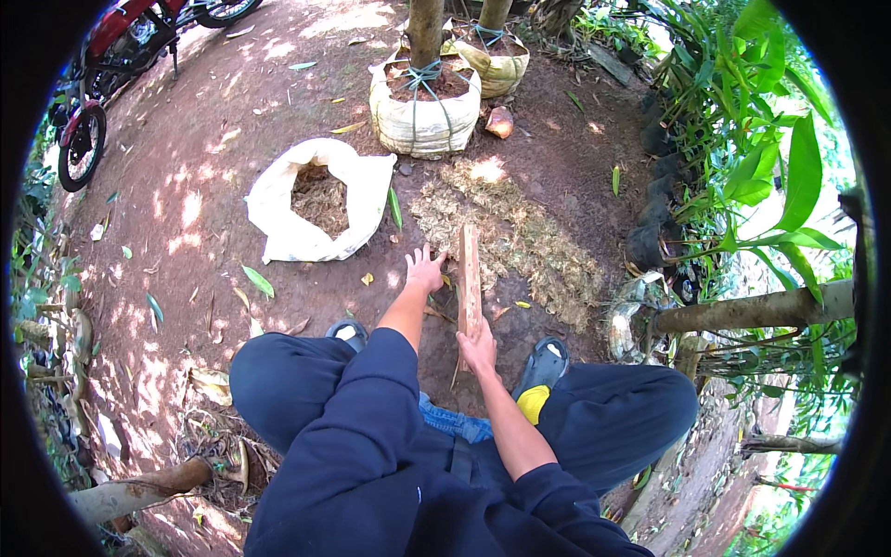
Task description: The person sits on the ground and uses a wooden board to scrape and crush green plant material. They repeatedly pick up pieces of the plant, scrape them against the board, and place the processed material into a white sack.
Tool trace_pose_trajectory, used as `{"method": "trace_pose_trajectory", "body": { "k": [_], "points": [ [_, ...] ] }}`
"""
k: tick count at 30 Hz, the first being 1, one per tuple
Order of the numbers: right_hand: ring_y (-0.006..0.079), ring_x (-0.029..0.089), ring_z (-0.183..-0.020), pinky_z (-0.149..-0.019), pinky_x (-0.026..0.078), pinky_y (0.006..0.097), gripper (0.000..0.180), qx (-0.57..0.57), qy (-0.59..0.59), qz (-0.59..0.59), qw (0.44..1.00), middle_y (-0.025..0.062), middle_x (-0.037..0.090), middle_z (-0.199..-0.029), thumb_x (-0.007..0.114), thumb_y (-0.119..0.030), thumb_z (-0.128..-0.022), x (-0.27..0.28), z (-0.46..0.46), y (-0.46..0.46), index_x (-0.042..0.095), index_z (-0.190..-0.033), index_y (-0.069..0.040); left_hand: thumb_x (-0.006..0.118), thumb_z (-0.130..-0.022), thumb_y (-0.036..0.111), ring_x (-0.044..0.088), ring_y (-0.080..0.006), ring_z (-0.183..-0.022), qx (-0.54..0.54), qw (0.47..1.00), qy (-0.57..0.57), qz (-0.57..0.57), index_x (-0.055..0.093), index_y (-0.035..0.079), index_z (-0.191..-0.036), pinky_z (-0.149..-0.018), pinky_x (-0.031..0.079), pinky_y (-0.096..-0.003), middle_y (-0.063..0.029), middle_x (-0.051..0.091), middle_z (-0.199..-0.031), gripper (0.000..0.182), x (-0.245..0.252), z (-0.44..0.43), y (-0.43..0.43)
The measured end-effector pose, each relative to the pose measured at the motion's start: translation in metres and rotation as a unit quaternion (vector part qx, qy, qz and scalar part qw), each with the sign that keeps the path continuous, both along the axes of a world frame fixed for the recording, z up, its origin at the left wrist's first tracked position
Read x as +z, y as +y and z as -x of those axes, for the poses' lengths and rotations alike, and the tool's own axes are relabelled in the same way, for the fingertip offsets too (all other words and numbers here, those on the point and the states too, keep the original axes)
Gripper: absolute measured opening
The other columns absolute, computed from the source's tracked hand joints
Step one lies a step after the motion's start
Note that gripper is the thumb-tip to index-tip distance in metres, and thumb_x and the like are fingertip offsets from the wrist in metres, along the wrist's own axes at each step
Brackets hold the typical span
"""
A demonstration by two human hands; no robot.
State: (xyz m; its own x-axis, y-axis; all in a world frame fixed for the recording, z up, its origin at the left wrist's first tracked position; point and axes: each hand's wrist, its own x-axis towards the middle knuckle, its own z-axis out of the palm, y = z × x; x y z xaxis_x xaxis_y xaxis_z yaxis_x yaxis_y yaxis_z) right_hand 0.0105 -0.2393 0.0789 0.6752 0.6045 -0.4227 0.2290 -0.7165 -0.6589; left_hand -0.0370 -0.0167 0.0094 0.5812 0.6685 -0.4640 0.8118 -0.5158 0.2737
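My right hand grips the near end of a rough wooden batten, which points away from me over the soil. Its far end reaches a spread of loose brown fibre, probably coconut husk. Just left of the batten, my left hand is stretched out low with its fingers apart and nothing in it. Beyond that hand, to the left, a white woven sack with its rim rolled down stands on the ground. Similar brown fibre shows through its mouth.
Two tree trunks stand in sacks of soil; the nearer sack is tied with green cord. A husk chunk lies beside it. Black plant bags line the right side. A red motorcycle is parked far left. Leaves litter the soil.
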Motion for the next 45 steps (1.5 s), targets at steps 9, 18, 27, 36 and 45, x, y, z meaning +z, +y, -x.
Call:
{"method": "trace_pose_trajectory", "body": {
  "k": [9,18,27,36,45],
  "points": [
    [0.0449,0.060,-0.116,-0.099,0.048,0.0485,0.075,-0.018,-0.062,-0.137,0.988,0.0285,0.063,-0.123,0.072,-0.026,-0.081,0.005,0.005,0.016,0.040,-0.148,-0.012,0.064,-0.084,0.024,0.009,-0.0467,-0.151,0.036,0.993,0.036,0.106,0.026,0.038,-0.157,-0.118,0.010,-0.0638,-0.0165,0.007,-0.166,0.084,-0.002,-0.008,0.011],
    [0.0397,0.061,-0.118,-0.101,0.047,0.0463,0.069,0.029,0.026,0.058,0.998,0.0223,0.066,-0.122,0.071,-0.027,-0.076,-0.017,-0.020,0.009,0.047,-0.139,-0.014,0.066,-0.085,0.030,0.010,-0.0482,-0.150,0.060,0.991,0.009,0.117,0.027,0.037,-0.157,-0.118,0.011,-0.0648,-0.0159,0.003,-0.167,0.082,-0.002,-0.009,0.013],
    [0.0409,0.061,-0.117,-0.099,0.048,0.0465,0.072,-0.026,0.005,-0.031,0.999,0.0248,0.065,-0.122,0.074,-0.028,-0.076,-0.001,0.001,0.004,0.048,-0.141,-0.011,0.065,-0.087,0.032,0.011,-0.0451,-0.151,0.077,0.985,0.015,0.152,0.029,0.041,-0.155,-0.118,0.011,-0.0639,-0.0143,0.003,-0.167,0.078,-0.005,-0.013,0.019],
    [0.0461,0.057,-0.120,-0.106,0.043,0.0504,0.083,0.045,0.014,0.121,0.992,0.0270,0.062,-0.127,0.072,-0.029,-0.079,-0.016,0.004,-0.003,0.031,-0.151,-0.019,0.059,-0.086,0.024,0.010,-0.0453,-0.151,0.107,0.981,-0.014,0.164,0.036,0.041,-0.152,-0.119,0.010,-0.0620,-0.0143,0.005,-0.167,0.072,0.000,-0.012,0.022],
    [0.0428,0.057,-0.122,-0.105,0.044,0.0498,0.073,0.022,0.049,0.090,0.994,0.0245,0.062,-0.129,0.070,-0.031,-0.079,0.000,-0.001,0.001,0.042,-0.146,-0.020,0.060,-0.083,0.021,0.013,-0.0442,-0.150,0.108,0.981,-0.024,0.159,0.039,0.039,-0.151,-0.120,0.012,-0.0599,-0.0134,0.007,-0.166,0.074,-0.001,-0.010,0.018]
  ]
}}
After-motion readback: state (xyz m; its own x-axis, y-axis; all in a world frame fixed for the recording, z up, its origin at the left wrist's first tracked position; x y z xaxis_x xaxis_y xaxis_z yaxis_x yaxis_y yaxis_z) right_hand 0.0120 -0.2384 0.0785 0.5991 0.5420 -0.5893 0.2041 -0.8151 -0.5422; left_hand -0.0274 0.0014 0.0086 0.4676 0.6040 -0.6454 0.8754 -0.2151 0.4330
